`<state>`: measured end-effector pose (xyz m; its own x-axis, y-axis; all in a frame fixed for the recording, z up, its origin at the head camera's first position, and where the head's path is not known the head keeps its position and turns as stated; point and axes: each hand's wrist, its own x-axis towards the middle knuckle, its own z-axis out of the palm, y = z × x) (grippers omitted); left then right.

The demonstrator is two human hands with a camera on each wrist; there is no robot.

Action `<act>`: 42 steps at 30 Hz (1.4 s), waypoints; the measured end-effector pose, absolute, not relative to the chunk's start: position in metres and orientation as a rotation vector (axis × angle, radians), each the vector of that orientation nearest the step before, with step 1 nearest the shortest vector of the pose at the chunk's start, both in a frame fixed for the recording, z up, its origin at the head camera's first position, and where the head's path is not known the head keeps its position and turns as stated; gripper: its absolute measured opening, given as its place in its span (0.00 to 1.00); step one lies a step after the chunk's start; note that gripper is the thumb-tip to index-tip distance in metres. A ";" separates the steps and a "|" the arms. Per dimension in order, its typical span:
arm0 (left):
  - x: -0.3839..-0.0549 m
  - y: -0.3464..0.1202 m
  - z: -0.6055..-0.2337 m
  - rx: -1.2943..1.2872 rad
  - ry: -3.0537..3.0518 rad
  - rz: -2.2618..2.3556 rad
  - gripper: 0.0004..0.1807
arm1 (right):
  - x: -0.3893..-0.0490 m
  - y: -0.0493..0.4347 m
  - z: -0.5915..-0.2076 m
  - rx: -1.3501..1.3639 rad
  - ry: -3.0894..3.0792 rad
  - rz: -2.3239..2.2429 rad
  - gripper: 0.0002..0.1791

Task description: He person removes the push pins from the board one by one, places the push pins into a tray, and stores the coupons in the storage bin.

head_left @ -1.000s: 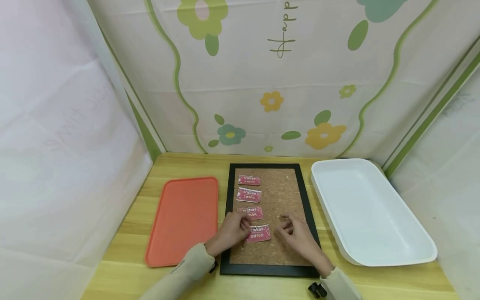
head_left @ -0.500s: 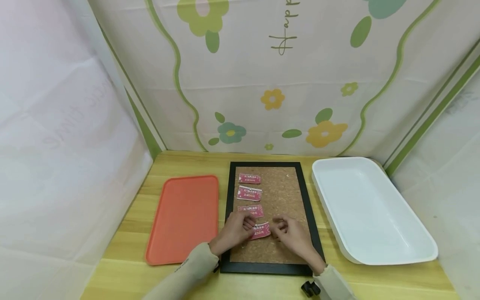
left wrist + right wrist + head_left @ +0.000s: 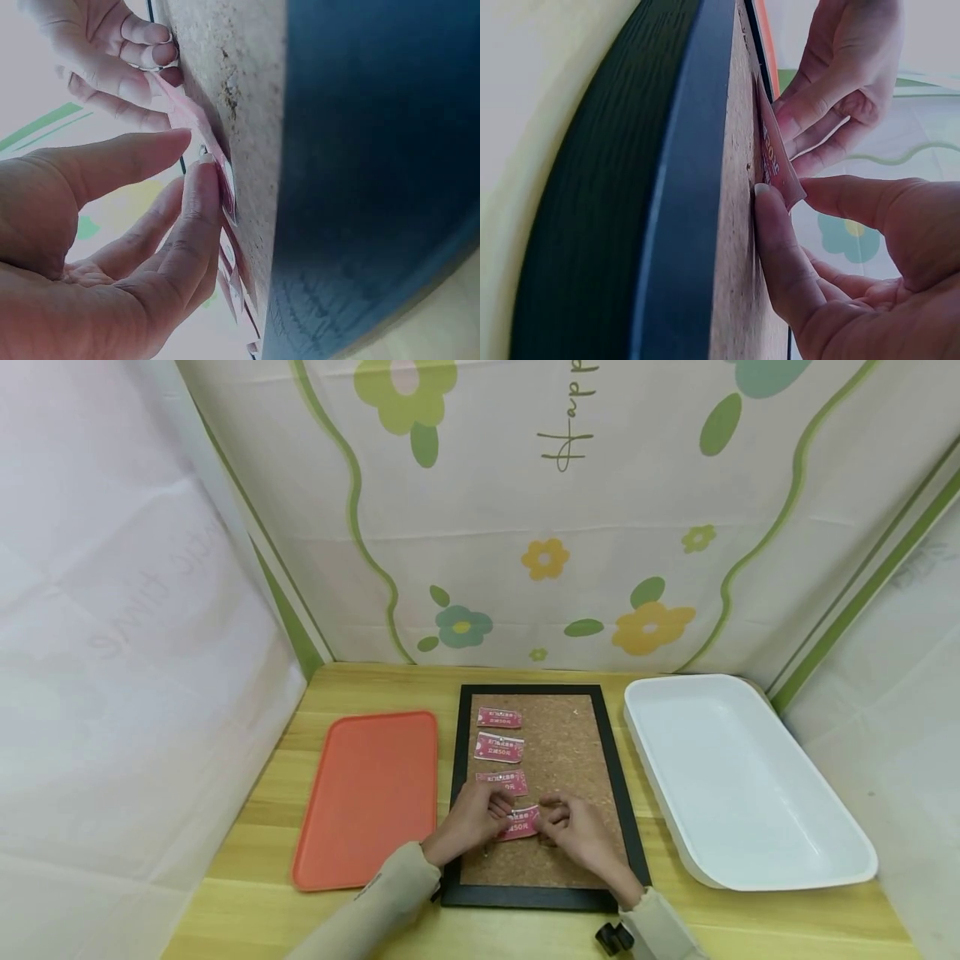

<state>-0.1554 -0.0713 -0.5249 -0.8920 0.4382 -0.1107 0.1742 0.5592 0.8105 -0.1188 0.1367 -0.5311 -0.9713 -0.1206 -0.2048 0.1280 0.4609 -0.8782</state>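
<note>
A pink paper coupon (image 3: 525,821) lies lowest on the cork board (image 3: 566,752). My right hand (image 3: 583,837) pinches its right end between thumb and index finger, lifting that corner off the cork, as the right wrist view shows. A small pin (image 3: 202,150) stands in the coupon's upper edge. My left hand (image 3: 468,817) is at the coupon's left part; its index fingertip touches the paper beside the pin, while the thumb is held slightly apart. Three more coupons form a column above: the top one (image 3: 499,717), the second (image 3: 499,748) and the third (image 3: 512,781), partly covered by my left fingers.
A black frame (image 3: 617,777) edges the board on the wooden table (image 3: 375,689). An orange-red tray (image 3: 375,793) stands left of it and a deep white tray (image 3: 742,785) right. Printed cloth hangs behind and at both sides.
My right hand has come leftward to the lowest coupon and taken its right end. The coupon has shifted slightly up and its right end is raised. My left hand has moved a little right.
</note>
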 end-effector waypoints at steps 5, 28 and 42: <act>-0.158 -0.070 -0.526 0.532 2.529 1.217 0.06 | -0.119 0.135 -0.531 0.022 2.474 -1.496 0.20; -0.162 -0.063 -0.522 0.501 2.589 1.101 0.04 | -0.124 0.136 -0.536 0.030 2.421 -1.582 0.15; -0.163 -0.058 -0.526 0.566 2.647 0.995 0.09 | -0.123 0.136 -0.539 0.025 2.348 -1.659 0.16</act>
<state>-0.1628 -0.0578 -0.5259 -0.8913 0.4422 -0.1003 0.2665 0.6899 0.6731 -0.1234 0.1362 -0.5394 -0.9645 -0.1380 -0.2253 0.1663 0.3458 -0.9235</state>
